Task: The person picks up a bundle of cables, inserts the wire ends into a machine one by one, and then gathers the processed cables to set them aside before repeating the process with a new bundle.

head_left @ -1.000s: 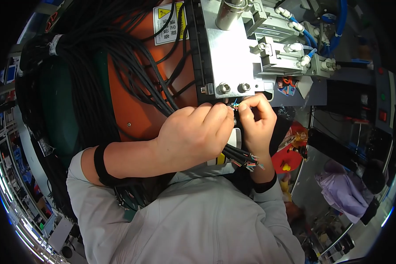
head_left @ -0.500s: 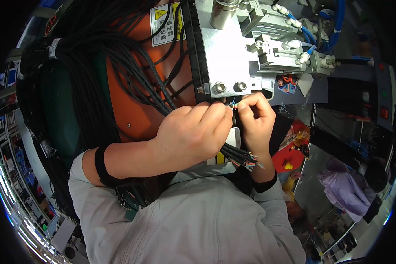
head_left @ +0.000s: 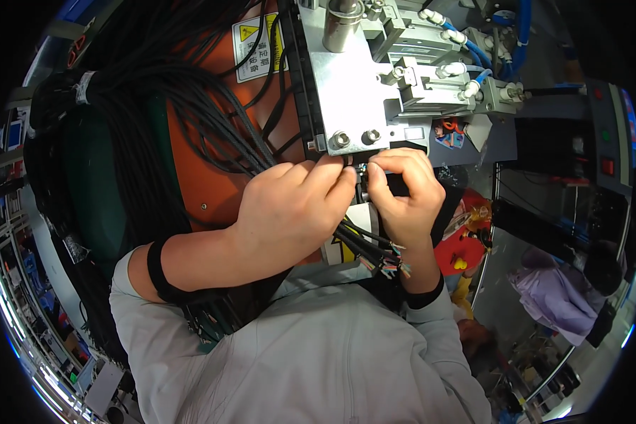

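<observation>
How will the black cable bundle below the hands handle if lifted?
The black cable bundle probably flexes but keeps some shape, since its cables stick out fairly straight. Its coloured wire ends look thin and splayed, so may snag.

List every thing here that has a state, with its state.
Left hand: fingers curled, contents unclear
Right hand: fingers pinched, contents unclear
Black cables: bundled
Lower cable ends: stripped, coloured cores splayed
Socket-head bolts: seated in metal plate
Purple cloth: crumpled

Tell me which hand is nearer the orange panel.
Left. The left hand overlaps the right side of the orange panel in this view; the right hand is farther right, beyond it.
</observation>
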The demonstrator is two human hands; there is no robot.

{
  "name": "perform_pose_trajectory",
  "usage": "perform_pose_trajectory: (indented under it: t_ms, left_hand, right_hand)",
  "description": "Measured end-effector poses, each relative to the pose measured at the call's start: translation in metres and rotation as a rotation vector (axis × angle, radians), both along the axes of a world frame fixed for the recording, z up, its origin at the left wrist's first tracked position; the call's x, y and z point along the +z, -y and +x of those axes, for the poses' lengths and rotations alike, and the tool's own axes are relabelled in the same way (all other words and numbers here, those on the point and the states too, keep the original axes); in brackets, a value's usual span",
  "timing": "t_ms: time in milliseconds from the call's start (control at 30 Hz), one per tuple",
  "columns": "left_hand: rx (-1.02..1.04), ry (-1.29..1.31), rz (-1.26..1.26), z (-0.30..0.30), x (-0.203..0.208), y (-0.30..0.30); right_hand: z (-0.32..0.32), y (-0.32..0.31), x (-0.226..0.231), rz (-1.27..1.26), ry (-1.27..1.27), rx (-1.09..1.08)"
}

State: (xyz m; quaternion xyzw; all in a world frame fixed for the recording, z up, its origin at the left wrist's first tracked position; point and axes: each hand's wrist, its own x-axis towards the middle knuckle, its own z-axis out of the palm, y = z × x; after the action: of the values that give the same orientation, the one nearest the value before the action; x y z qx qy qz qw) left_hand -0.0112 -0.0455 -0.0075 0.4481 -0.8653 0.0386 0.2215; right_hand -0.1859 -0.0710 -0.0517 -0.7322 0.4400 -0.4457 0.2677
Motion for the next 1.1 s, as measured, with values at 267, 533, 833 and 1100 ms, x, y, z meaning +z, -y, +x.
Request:
perform_pose_trajectory:
  t_ms: [267,533,833,1100]
  left_hand:
    - [0.042,0.207,0.148,0.006,0.009,-0.009]
    - [-0.191,-0.215,-0.031,0.004,0.019,0.008]
    - [-0.202,-0.381,0.001,0.002,0.008,0.005]
    - [-0.200,-0.442,-0.008,0.002,0.008,0.007]
  right_hand:
    - [-0.023,0.008,0.007,0.193,0.389,0.210]
    - [-0.039,-0.001,0.017,0.098,0.465,0.345]
    - [0.005,-0.014,0.035,0.143,0.613,0.062]
    - [-0.008,-0.003,0.034,-0.009,0.326,0.165]
